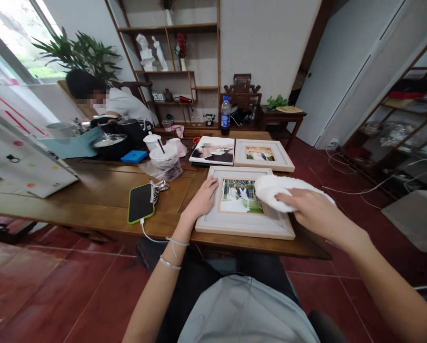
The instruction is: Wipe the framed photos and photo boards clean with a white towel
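A light wooden picture frame [209,224] lies flat at the table's front edge, with a photo of two people inside its wide pale mount. My left hand [205,194] grips the frame's left side, fingers over the rim; the thumb is hard to make out. Bunched in my right hand [311,209] is a white cloth [288,186], pressed against the right part of the same frame and covering the photo's upper right corner. Just behind it lie a second, similar frame [284,159] and a photo album [222,143] with a picture on its cover.
Left of the frame, a phone [141,204] is plugged into a white cable. Behind it stand a lidded plastic cup [163,156] in a bag, a blue box [134,156] and a bottle [225,116]. Another person [127,102] leans over the table's far left side.
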Motion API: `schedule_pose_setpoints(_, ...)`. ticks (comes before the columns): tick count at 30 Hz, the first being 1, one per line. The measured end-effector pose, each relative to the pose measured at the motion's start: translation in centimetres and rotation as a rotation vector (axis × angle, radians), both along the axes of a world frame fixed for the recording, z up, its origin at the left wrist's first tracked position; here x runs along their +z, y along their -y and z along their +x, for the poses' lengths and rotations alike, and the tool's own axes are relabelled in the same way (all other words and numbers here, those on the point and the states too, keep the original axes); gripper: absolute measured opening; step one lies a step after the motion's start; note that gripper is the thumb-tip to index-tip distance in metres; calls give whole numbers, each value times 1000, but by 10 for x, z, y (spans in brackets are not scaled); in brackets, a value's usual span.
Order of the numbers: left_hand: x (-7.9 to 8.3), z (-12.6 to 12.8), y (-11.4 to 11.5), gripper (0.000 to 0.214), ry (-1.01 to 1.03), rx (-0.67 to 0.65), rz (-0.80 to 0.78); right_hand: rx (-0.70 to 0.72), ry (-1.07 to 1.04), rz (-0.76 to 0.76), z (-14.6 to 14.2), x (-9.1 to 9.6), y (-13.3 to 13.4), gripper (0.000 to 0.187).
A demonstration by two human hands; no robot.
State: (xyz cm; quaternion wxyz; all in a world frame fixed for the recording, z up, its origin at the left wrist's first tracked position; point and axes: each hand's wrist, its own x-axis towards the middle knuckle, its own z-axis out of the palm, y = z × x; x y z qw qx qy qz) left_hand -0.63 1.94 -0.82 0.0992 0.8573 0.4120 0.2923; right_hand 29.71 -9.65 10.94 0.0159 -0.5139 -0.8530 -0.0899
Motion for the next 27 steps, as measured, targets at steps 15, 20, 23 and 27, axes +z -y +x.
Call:
schedule_pose_setpoints(15,1,0,2,44,26,-8,0,57,71,124,-18,-30,-104,59)
schedule_pose_setpoints(20,3,1,3,42,20,10,-15,34,105,18,-36,-27,-85,55)
schedule_pose_setpoints(23,3,2,4,42,8,15,-2,65,132,-35,-42,-22,-53,53)
schedule_pose_setpoints(27,3,2,3,42,23,17,-7,102,110,-151,-47,-7,4,50)
